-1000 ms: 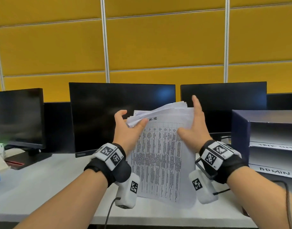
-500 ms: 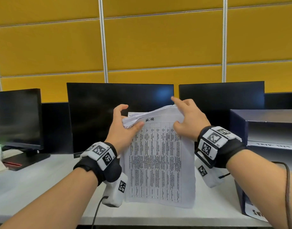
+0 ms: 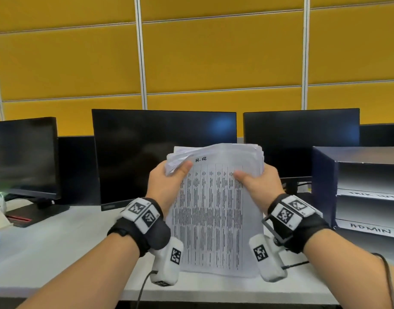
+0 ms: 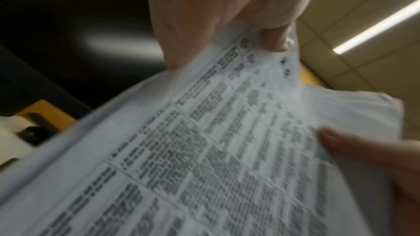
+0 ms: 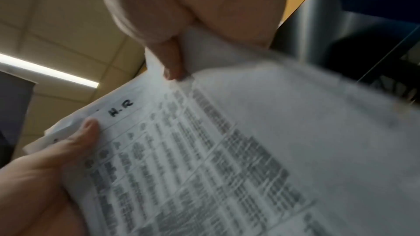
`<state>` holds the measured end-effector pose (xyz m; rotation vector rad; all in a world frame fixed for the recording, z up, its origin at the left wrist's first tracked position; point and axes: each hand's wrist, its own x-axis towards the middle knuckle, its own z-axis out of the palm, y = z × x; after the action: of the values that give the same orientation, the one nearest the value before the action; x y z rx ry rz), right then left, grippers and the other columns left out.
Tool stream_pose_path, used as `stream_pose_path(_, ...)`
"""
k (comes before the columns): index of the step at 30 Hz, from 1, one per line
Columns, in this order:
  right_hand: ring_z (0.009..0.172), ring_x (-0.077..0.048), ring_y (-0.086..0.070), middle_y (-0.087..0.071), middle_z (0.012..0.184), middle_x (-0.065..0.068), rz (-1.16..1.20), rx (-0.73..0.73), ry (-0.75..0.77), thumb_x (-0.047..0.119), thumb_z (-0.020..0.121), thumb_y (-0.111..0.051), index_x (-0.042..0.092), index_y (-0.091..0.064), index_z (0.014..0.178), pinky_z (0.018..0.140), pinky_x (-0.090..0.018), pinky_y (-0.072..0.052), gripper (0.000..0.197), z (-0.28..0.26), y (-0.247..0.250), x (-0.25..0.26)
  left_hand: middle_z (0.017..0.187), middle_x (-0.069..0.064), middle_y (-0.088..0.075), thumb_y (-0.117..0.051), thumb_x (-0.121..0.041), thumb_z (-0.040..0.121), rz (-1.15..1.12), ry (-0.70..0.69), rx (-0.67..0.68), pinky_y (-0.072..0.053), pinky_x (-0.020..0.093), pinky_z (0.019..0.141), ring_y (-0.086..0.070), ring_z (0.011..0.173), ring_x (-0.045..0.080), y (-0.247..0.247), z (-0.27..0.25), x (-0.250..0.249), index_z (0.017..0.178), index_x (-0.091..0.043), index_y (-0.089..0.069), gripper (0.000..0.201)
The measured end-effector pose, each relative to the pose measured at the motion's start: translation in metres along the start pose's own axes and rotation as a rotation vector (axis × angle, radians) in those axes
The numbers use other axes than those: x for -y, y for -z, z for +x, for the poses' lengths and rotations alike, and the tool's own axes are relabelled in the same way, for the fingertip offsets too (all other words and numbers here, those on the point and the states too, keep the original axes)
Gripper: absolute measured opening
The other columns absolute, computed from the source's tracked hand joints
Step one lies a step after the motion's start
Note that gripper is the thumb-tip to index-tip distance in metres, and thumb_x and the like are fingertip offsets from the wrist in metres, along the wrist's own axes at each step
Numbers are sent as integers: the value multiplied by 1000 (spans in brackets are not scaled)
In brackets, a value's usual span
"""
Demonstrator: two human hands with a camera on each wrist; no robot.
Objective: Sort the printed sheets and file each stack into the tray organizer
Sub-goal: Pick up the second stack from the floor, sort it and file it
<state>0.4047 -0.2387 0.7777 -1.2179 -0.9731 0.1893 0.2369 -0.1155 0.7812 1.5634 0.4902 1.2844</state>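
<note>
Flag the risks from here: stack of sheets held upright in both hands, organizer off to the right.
1. The stack of sheets is ragged: its top left corner is crumpled under the left hand, so loose pages may slip or snag at a slot.
2. The right hand grips only the top right edge; the lower part hangs unsupported and may fan out.
3. The front sheet reads H.R; the tray organizer shows an ADMIN label and a blurred one, so misfiling is possible.

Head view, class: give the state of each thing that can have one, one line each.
Stack of sheets: held upright, bottom edge on the desk.
Left hand: grips the stack.
Right hand: grips the stack.
Monitors: dark.
Tray organizer: visible shelves empty.
</note>
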Motion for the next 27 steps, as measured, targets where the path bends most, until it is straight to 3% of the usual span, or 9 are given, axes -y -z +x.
stream_pose_path(4,89,-13,-67,-68,93,3,52,-100,101,9,84,-69,17,-63,106,80,-32,-55,25,4,-10,8,100,3,-71,-75,-42,78,43,-113,-122,-56,50,85,-69,94,23,-12,5,-8,99,-22,-61,32)
stream_pose_path(7,91,-16,-67,-69,98,0,36,-64,31,10,78,-74,25,-60,95,81,-35,-55,27,5,-3,-4,104,3,-70,-79,-59,63,45,4,-126,-57,47,84,-70,93,22,1,5,1,107,-20,-56,63)
stream_pose_path(9,90,-21,-69,-71,101,-6,114,-14,-76,13,73,-78,21,-62,98,76,-37,-57,31,1,4,-15,104,4,-72,-76,-71,50,57,142,-60,-57,44,84,-71,91,21,15,1,15,109,-17,-59,82)
stream_pose_path(12,88,-22,-71,-72,103,-11,188,60,-174,11,71,-78,10,-65,108,67,-30,-58,39,-3,3,-33,98,3,-76,-63,-68,65,92,238,122,-54,44,90,-73,91,21,19,-6,30,105,-15,-69,67)
stream_pose_path(14,93,-25,-70,-71,105,-12,147,58,-179,8,73,-77,7,-66,108,78,-36,-58,37,-2,0,-42,102,1,-75,-59,-67,69,89,217,167,-52,47,94,-72,96,21,17,-7,35,109,-19,-67,62)
stream_pose_path(17,92,-25,-70,-73,98,-7,87,-18,-160,16,67,-84,11,-68,101,88,-46,-54,38,5,0,-50,110,4,-70,-61,-76,65,109,243,90,-53,49,91,-69,98,22,17,-2,39,119,-17,-52,80)
stream_pose_path(19,91,-25,-70,-73,97,-7,78,-52,-157,18,65,-85,11,-69,100,88,-47,-54,39,8,1,-52,109,3,-65,-61,-61,79,154,215,2,-54,47,89,-66,98,21,21,-2,42,118,-20,-43,59)
stream_pose_path(23,94,-28,-69,-73,99,-11,101,-43,-166,14,68,-83,10,-69,98,90,-49,-53,33,11,0,-52,108,1,-67,-57,-21,95,237,97,-55,-53,44,92,-65,97,16,28,-1,57,101,-23,-55,6)
stream_pose_path(27,95,-29,-69,-72,101,-13,135,-12,-177,13,68,-81,11,-70,96,92,-49,-52,30,13,3,-52,99,2,-70,-62,-17,92,247,127,-105,-53,49,92,-67,97,22,39,7,76,93,-21,-65,5)
